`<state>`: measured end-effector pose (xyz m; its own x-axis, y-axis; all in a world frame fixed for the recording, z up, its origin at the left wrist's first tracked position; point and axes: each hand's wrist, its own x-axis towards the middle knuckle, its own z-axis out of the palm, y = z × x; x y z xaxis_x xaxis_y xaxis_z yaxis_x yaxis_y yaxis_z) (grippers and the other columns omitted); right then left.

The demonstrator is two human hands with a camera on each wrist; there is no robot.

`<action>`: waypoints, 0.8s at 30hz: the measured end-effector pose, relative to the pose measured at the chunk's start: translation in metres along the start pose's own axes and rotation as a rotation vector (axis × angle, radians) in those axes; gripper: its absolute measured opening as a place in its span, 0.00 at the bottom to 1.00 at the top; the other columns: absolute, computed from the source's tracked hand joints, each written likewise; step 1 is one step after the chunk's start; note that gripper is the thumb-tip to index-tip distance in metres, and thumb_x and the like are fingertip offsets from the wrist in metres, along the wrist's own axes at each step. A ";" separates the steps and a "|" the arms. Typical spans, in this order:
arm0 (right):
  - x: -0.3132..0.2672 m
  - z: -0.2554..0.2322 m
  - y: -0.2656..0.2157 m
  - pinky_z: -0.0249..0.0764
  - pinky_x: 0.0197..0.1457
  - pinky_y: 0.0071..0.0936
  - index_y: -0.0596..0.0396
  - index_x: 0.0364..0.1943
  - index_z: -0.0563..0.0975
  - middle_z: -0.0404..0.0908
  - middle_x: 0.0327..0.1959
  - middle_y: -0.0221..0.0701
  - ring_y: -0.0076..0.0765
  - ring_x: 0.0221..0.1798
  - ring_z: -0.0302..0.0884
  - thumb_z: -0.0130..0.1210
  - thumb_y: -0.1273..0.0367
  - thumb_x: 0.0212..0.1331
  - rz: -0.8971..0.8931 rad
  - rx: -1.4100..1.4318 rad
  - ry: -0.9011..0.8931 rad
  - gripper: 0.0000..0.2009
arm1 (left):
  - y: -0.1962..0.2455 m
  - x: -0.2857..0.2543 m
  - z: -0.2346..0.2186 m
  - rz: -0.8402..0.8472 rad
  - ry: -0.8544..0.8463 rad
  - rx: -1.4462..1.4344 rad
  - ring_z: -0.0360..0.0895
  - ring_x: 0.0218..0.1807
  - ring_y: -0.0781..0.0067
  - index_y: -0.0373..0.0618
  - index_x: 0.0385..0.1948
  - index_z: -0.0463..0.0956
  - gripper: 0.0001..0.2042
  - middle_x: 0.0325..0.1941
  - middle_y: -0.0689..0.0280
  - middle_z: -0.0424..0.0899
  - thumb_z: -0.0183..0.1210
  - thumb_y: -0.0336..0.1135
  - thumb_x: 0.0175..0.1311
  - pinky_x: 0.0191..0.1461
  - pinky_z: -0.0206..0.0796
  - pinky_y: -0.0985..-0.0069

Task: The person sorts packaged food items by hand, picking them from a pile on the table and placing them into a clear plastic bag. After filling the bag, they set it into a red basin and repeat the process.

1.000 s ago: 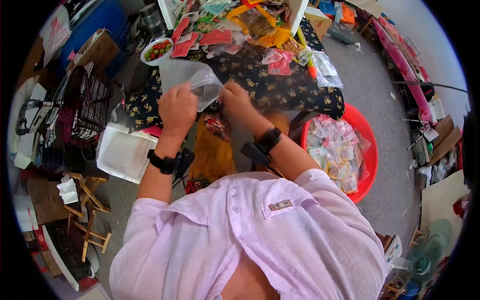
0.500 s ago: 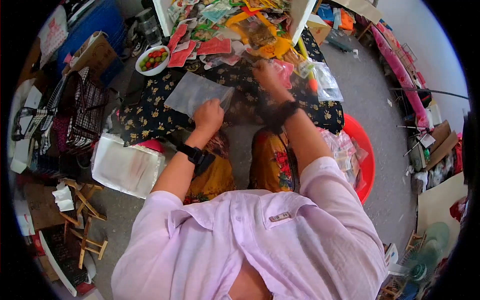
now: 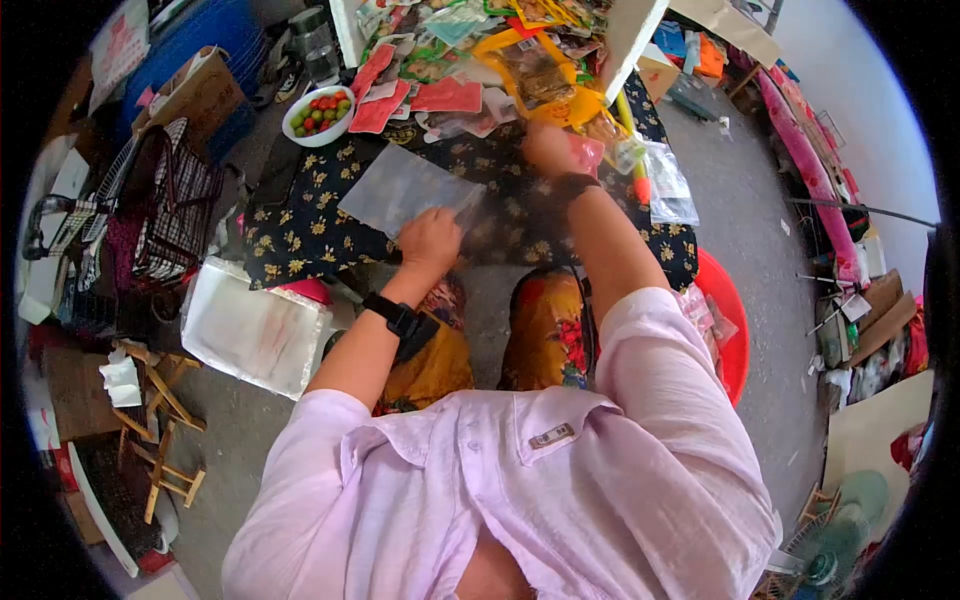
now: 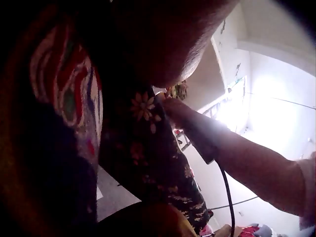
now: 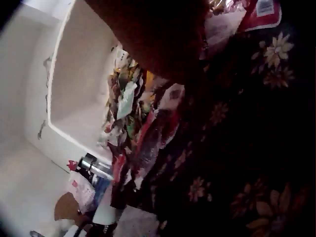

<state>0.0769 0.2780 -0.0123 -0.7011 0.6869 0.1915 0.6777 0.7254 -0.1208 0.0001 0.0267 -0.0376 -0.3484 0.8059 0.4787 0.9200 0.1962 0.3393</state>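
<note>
Head view: left hand (image 3: 430, 240) pinches the clear plastic bag (image 3: 400, 188) lying flat at frame centre-top on the floral cloth (image 3: 300, 235); right hand (image 3: 548, 148) apparently grips a pink packet (image 3: 588, 152).

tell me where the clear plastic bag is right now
In the head view the clear plastic bag lies flat on the floral tablecloth, left of centre, with the left hand on its near edge and the bowl of small tomatoes beyond it.
</note>
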 end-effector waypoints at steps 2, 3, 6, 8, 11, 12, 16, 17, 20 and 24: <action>-0.005 -0.018 -0.002 0.69 0.34 0.35 0.61 0.28 0.71 0.73 0.26 0.45 0.46 0.30 0.72 0.50 0.68 0.41 0.064 0.248 0.108 0.11 | 0.002 0.000 -0.001 -0.013 -0.012 0.024 0.67 0.24 0.51 0.42 0.23 0.67 0.07 0.22 0.56 0.70 0.43 0.34 0.50 0.25 0.59 0.57; -0.013 -0.030 -0.004 0.68 0.33 0.35 0.62 0.26 0.71 0.73 0.24 0.45 0.45 0.29 0.72 0.49 0.68 0.42 0.099 0.372 0.159 0.10 | 0.003 0.000 -0.002 -0.019 -0.021 0.034 0.67 0.24 0.51 0.42 0.23 0.67 0.07 0.22 0.56 0.70 0.43 0.34 0.50 0.25 0.59 0.57; -0.047 -0.049 0.001 0.68 0.30 0.32 0.59 0.26 0.70 0.72 0.23 0.44 0.42 0.27 0.71 0.50 0.68 0.42 -0.352 0.299 0.344 0.09 | 0.004 0.006 -0.006 -0.092 -0.169 0.061 0.71 0.26 0.54 0.43 0.23 0.70 0.06 0.26 0.57 0.73 0.47 0.33 0.46 0.28 0.64 0.61; -0.060 -0.033 0.000 0.68 0.28 0.30 0.57 0.31 0.69 0.73 0.28 0.36 0.37 0.31 0.71 0.47 0.71 0.46 -0.096 1.478 0.059 0.07 | 0.006 0.010 -0.008 -0.134 -0.221 0.060 0.71 0.28 0.53 0.43 0.24 0.71 0.06 0.27 0.55 0.74 0.46 0.33 0.47 0.29 0.64 0.61; -0.096 -0.025 -0.010 0.68 0.26 0.26 0.54 0.40 0.65 0.71 0.33 0.29 0.31 0.32 0.71 0.43 0.74 0.51 -0.207 1.442 0.196 0.11 | 0.011 0.013 -0.011 -0.194 -0.241 0.035 0.71 0.29 0.51 0.43 0.25 0.70 0.07 0.27 0.53 0.74 0.45 0.33 0.48 0.30 0.63 0.59; -0.110 -0.031 -0.016 0.68 0.26 0.26 0.55 0.41 0.65 0.71 0.33 0.29 0.31 0.31 0.71 0.43 0.74 0.51 -0.080 1.447 0.133 0.11 | 0.012 0.012 -0.010 -0.215 -0.240 0.022 0.71 0.30 0.51 0.42 0.26 0.70 0.08 0.27 0.53 0.74 0.44 0.33 0.48 0.30 0.63 0.58; -0.135 -0.022 -0.040 0.69 0.26 0.24 0.58 0.39 0.63 0.70 0.33 0.32 0.31 0.28 0.70 0.44 0.75 0.51 0.222 1.759 0.095 0.11 | 0.016 0.014 -0.006 -0.259 -0.280 -0.028 0.68 0.28 0.47 0.39 0.22 0.66 0.08 0.25 0.52 0.72 0.43 0.34 0.51 0.29 0.58 0.55; -0.138 -0.024 -0.046 0.69 0.26 0.24 0.58 0.39 0.63 0.70 0.33 0.32 0.31 0.28 0.70 0.44 0.75 0.50 0.265 1.750 0.077 0.10 | 0.017 0.014 -0.005 -0.265 -0.292 -0.015 0.68 0.28 0.47 0.39 0.23 0.66 0.08 0.26 0.53 0.72 0.43 0.35 0.51 0.29 0.59 0.56; -0.140 -0.018 -0.062 0.68 0.26 0.25 0.56 0.36 0.66 0.70 0.29 0.30 0.29 0.30 0.70 0.48 0.74 0.49 0.318 1.860 0.163 0.09 | 0.023 0.013 0.000 -0.247 -0.248 -0.034 0.69 0.31 0.48 0.40 0.27 0.68 0.09 0.29 0.54 0.73 0.42 0.35 0.52 0.31 0.59 0.57; -0.140 -0.005 -0.090 0.69 0.27 0.25 0.53 0.40 0.64 0.69 0.32 0.28 0.28 0.32 0.69 0.50 0.72 0.49 0.305 1.989 0.288 0.13 | 0.031 0.014 0.000 -0.281 -0.225 -0.080 0.70 0.34 0.50 0.42 0.35 0.70 0.12 0.33 0.55 0.74 0.42 0.36 0.52 0.35 0.61 0.59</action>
<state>0.1148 0.1164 -0.0234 -0.4499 0.8913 0.0563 -0.5297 -0.2155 -0.8203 0.0239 0.0440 -0.0201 -0.5288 0.8313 0.1711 0.7741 0.3896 0.4990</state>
